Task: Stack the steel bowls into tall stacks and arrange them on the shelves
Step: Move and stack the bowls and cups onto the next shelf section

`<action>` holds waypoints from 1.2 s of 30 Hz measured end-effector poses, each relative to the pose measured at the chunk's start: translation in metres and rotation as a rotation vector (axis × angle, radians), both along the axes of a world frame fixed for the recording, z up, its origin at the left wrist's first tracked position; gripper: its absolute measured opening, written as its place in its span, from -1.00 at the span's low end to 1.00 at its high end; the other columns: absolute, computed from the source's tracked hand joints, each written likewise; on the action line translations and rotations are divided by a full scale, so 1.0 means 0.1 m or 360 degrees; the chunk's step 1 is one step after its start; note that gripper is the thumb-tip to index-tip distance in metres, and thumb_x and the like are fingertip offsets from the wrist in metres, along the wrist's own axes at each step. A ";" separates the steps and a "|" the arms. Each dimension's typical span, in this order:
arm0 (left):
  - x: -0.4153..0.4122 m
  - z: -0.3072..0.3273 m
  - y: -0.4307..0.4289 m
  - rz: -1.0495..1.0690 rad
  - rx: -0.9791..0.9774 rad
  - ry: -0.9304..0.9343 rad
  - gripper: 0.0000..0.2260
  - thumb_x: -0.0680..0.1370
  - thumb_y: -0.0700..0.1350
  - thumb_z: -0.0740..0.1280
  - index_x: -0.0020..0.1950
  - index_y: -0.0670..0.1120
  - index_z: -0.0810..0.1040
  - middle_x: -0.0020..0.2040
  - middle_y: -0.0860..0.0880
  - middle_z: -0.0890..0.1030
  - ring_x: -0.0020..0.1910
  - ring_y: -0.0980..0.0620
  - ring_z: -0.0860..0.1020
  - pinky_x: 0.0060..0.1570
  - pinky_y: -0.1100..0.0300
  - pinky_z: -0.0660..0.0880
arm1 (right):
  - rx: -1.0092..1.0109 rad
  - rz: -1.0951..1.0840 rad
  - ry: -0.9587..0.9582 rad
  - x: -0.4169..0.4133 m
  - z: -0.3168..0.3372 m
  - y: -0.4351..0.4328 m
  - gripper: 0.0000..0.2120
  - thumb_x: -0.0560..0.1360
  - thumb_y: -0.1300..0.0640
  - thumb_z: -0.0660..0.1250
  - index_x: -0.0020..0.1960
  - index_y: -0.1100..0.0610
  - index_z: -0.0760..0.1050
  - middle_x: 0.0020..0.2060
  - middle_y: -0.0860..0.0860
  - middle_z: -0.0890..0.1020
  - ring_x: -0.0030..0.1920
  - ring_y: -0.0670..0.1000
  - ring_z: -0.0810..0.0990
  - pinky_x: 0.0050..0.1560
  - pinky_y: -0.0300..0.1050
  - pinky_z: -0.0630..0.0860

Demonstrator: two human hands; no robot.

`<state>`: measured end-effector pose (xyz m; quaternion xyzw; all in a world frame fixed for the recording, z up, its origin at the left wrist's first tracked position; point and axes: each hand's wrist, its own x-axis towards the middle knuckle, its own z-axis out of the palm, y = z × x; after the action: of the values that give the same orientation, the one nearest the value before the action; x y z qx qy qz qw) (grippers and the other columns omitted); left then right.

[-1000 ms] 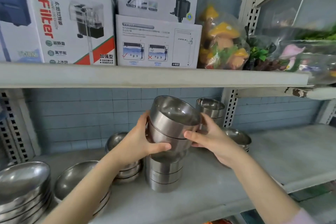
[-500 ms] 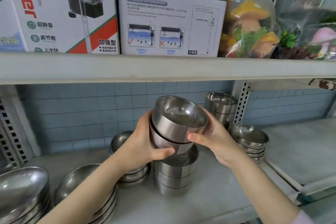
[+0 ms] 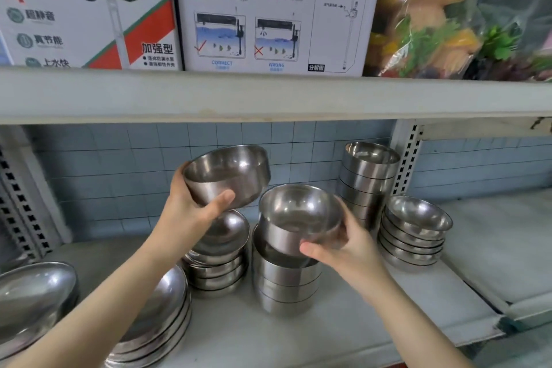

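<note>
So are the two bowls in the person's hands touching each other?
Apart. The head view shows tiled wall between the left hand's bowl and the right hand's bowl.

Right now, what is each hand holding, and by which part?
Left hand holds a steel bowl by its side wall, thumb under. Right hand holds a second bowl by its lower wall, over the middle stack.
</note>
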<state>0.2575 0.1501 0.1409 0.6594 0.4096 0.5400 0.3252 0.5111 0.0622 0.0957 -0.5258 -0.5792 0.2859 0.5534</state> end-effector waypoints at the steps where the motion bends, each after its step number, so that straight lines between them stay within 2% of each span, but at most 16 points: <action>1: 0.03 0.01 -0.03 -0.0046 0.0017 0.0017 -0.23 0.34 0.10 0.54 0.42 0.02 0.23 0.15 0.20 0.49 0.05 0.39 0.50 0.01 0.37 0.44 | -0.0002 0.0004 -0.0017 -0.02 -0.05 0.02 -0.24 0.19 0.13 0.68 0.24 -0.32 0.44 0.15 -0.17 0.65 0.16 -0.23 0.59 0.07 -0.43 0.46; 4: 0.13 0.05 -0.13 -0.0228 0.0072 0.0108 -0.38 0.29 0.11 0.49 0.25 0.21 0.27 0.16 0.24 0.49 0.08 0.41 0.51 -0.01 0.45 0.46 | -0.0013 0.0011 -0.0071 -0.05 -0.14 0.05 -0.21 0.21 0.15 0.68 0.29 -0.27 0.41 0.19 -0.24 0.60 0.21 -0.29 0.53 0.09 -0.51 0.40; 7: 0.24 0.00 -0.18 -0.0295 0.0150 0.0310 -0.33 0.25 0.21 0.48 0.26 0.29 0.24 0.21 0.27 0.49 0.20 0.33 0.48 0.11 0.45 0.41 | -0.0062 0.0042 -0.0100 -0.03 -0.21 0.06 -0.17 0.21 0.07 0.68 0.36 -0.26 0.36 0.22 -0.29 0.58 0.24 -0.29 0.51 0.18 -0.42 0.39; 10: 0.32 -0.10 -0.17 -0.0290 0.0179 0.0515 -0.15 0.21 0.36 0.47 0.41 0.15 0.24 0.29 0.23 0.46 0.33 0.19 0.43 0.33 0.11 0.39 | -0.0101 0.0066 -0.0119 -0.03 -0.21 0.06 -0.17 0.21 0.05 0.66 0.36 -0.26 0.33 0.18 -0.40 0.57 0.19 -0.36 0.51 0.09 -0.50 0.41; 12: 0.33 -0.12 -0.14 -0.0296 0.0181 0.0622 -0.06 0.20 0.44 0.44 0.46 0.10 0.21 0.32 0.18 0.47 0.35 0.12 0.42 0.34 -0.02 0.39 | -0.0091 0.0066 -0.0134 -0.03 -0.19 0.06 -0.17 0.23 0.09 0.66 0.37 -0.21 0.33 0.15 -0.42 0.57 0.17 -0.39 0.51 0.05 -0.54 0.39; 14: 0.35 -0.10 -0.13 -0.0305 0.0180 0.0685 -0.11 0.21 0.39 0.45 0.43 0.13 0.22 0.29 0.23 0.48 0.32 0.18 0.43 0.33 0.07 0.39 | -0.0092 0.0060 -0.0136 -0.02 -0.18 0.06 -0.18 0.24 0.11 0.66 0.38 -0.17 0.34 0.13 -0.37 0.59 0.16 -0.41 0.50 0.03 -0.55 0.39; 16: 0.37 -0.08 -0.15 -0.0315 0.0177 0.0731 -0.24 0.23 0.33 0.44 0.36 0.27 0.21 0.21 0.40 0.44 0.26 0.34 0.42 0.27 0.29 0.36 | -0.0095 0.0108 -0.0132 -0.01 -0.19 0.06 -0.10 0.24 0.08 0.66 0.45 -0.14 0.27 0.22 -0.31 0.55 0.19 -0.39 0.49 0.08 -0.51 0.41; 18: 0.40 -0.07 -0.20 -0.0335 0.0183 0.0794 -0.32 0.23 0.32 0.43 0.26 0.40 0.18 0.13 0.57 0.38 0.20 0.51 0.36 0.16 0.53 0.27 | -0.0101 0.0185 -0.0112 0.02 -0.20 0.06 0.13 0.21 -0.12 0.64 0.57 -0.11 0.03 0.40 -0.28 0.39 0.33 -0.29 0.43 0.27 -0.34 0.42; 20: 0.43 -0.08 -0.23 -0.0380 0.0187 0.0805 -0.35 0.25 0.30 0.45 0.21 0.42 0.16 0.10 0.67 0.31 0.17 0.59 0.32 0.09 0.64 0.22 | -0.0092 0.0213 -0.0020 0.06 -0.16 0.05 0.23 0.16 -0.32 0.56 0.59 -0.15 -0.12 0.44 -0.34 0.28 0.41 -0.18 0.39 0.39 -0.14 0.39; 22: 0.43 -0.10 -0.20 -0.0418 0.0148 0.0779 -0.33 0.28 0.25 0.51 0.20 0.40 0.15 0.10 0.67 0.31 0.15 0.64 0.29 0.07 0.68 0.19 | -0.0043 0.0212 0.0072 0.10 -0.08 0.07 0.17 0.15 -0.38 0.54 0.56 -0.20 -0.04 0.41 -0.38 0.31 0.41 -0.20 0.39 0.39 -0.11 0.38; 23: 0.42 -0.12 -0.19 -0.0437 0.0125 0.0771 -0.30 0.29 0.22 0.54 0.24 0.36 0.15 0.10 0.63 0.34 0.14 0.64 0.28 0.06 0.69 0.18 | -0.0026 0.0217 0.0091 0.11 -0.04 0.08 0.10 0.16 -0.34 0.56 0.53 -0.23 0.03 0.40 -0.36 0.36 0.39 -0.22 0.41 0.38 -0.12 0.38; 26: 0.40 -0.19 -0.16 -0.0472 0.0029 0.0747 -0.01 0.25 0.24 0.51 0.53 0.08 0.04 0.23 0.43 0.29 0.22 0.47 0.32 0.09 0.70 0.15 | -0.0007 0.0261 0.0062 0.15 0.05 0.13 -0.15 0.18 -0.15 0.58 0.39 -0.28 0.30 0.30 -0.26 0.54 0.29 -0.19 0.53 0.29 -0.14 0.47; 28: 0.39 -0.23 -0.16 -0.0498 -0.0037 0.0721 0.07 0.23 0.24 0.47 0.57 0.00 -0.05 0.30 0.33 0.29 0.32 0.31 0.30 0.11 0.70 0.15 | 0.0010 0.0272 0.0045 0.16 0.06 0.14 -0.19 0.19 -0.11 0.59 0.37 -0.27 0.34 0.27 -0.24 0.58 0.27 -0.16 0.55 0.22 -0.19 0.48; 31: 0.40 -0.25 -0.16 -0.0532 -0.0053 0.0675 0.06 0.24 0.22 0.47 0.57 -0.01 -0.04 0.30 0.35 0.28 0.34 0.30 0.28 0.15 0.68 0.16 | 0.0028 0.0298 0.0063 0.16 0.03 0.14 -0.16 0.18 -0.19 0.62 0.38 -0.21 0.36 0.27 -0.20 0.59 0.29 -0.12 0.54 0.23 -0.20 0.49; 33: 0.41 -0.24 -0.15 -0.0548 -0.0047 0.0667 0.08 0.25 0.26 0.49 0.57 -0.01 -0.05 0.38 0.25 0.29 0.37 0.29 0.26 0.25 0.58 0.18 | 0.0034 0.0311 0.0071 0.17 0.02 0.14 -0.19 0.19 -0.17 0.61 0.38 -0.20 0.37 0.27 -0.19 0.59 0.31 -0.12 0.53 0.25 -0.19 0.49; 36: 0.43 -0.27 -0.14 -0.0574 -0.0050 0.0607 0.12 0.23 0.35 0.48 0.58 0.01 -0.07 0.43 0.19 0.28 0.43 0.24 0.26 0.41 0.29 0.23 | 0.0018 0.0348 0.0097 0.18 0.03 0.14 -0.27 0.25 -0.07 0.55 0.37 -0.20 0.37 0.26 -0.22 0.59 0.29 -0.15 0.54 0.17 -0.27 0.49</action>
<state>0.3008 0.1364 0.1135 0.8065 0.3475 0.3329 0.3434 0.5293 0.0765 0.0989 -0.4474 -0.6176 0.3571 0.5394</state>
